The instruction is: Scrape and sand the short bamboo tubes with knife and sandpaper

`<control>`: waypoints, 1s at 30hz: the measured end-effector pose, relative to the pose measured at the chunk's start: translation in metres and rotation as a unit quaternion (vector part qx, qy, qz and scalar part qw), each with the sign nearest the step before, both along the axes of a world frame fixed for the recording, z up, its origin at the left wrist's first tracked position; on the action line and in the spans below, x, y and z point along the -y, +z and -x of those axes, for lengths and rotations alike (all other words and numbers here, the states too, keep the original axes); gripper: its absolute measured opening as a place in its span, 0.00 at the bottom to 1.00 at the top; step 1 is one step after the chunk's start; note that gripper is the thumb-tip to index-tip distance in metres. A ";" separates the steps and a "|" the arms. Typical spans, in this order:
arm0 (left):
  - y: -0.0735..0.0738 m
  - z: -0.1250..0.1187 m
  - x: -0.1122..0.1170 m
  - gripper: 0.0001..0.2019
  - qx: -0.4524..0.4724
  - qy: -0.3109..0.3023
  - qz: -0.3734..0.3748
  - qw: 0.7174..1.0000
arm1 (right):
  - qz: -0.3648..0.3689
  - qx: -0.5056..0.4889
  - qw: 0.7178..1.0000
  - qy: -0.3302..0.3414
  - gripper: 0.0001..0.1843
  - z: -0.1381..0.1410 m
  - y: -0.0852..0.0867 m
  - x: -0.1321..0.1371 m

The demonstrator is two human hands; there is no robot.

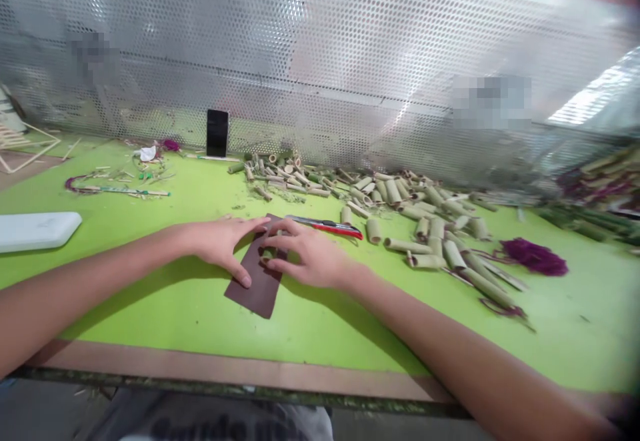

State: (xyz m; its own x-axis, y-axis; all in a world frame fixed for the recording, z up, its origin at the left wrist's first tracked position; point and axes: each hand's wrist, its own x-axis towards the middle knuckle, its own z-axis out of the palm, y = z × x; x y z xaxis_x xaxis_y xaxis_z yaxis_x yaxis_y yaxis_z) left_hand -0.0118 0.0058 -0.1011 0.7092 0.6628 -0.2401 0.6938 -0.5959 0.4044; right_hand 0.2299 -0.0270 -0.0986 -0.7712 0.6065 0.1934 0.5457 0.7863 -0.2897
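A brown sheet of sandpaper (265,294) lies slantwise on the green table. My left hand (220,244) rests at its left side with thumb and fingers spread, the thumb on the sheet and the fingertips near its far edge. Over the sheet, the fingers of my right hand (305,251) are curled around a short bamboo piece (269,254), mostly hidden by them. It appears to touch the sandpaper. Just beyond my right hand lies a red and black utility knife (333,227).
Cut bamboo tubes (393,191) are heaped behind and to the right. Purple string (535,256) lies at the right, a white case (37,231) at the left. A phone (217,133) stands against the perforated metal panel (340,47) at the back.
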 end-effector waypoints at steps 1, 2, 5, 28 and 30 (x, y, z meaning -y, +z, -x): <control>0.002 0.002 -0.001 0.65 -0.007 -0.005 0.002 1.000 | 0.006 -0.009 1.000 0.025 0.18 0.002 0.000 0.003; 0.003 0.003 -0.002 0.64 -0.011 -0.010 0.003 1.000 | 0.011 -0.016 0.999 0.048 0.19 0.004 -0.001 0.005; 0.006 0.006 -0.003 0.66 -0.013 -0.017 0.007 1.000 | 0.009 -0.036 0.999 -0.005 0.18 0.008 -0.003 0.007; 0.010 0.013 -0.002 0.64 -0.027 -0.027 0.015 0.999 | 0.010 -0.093 0.990 -0.110 0.14 0.015 -0.013 0.007; 0.011 0.013 -0.001 0.64 -0.030 -0.021 0.022 0.999 | 0.011 -0.085 0.994 -0.068 0.17 0.014 -0.012 0.007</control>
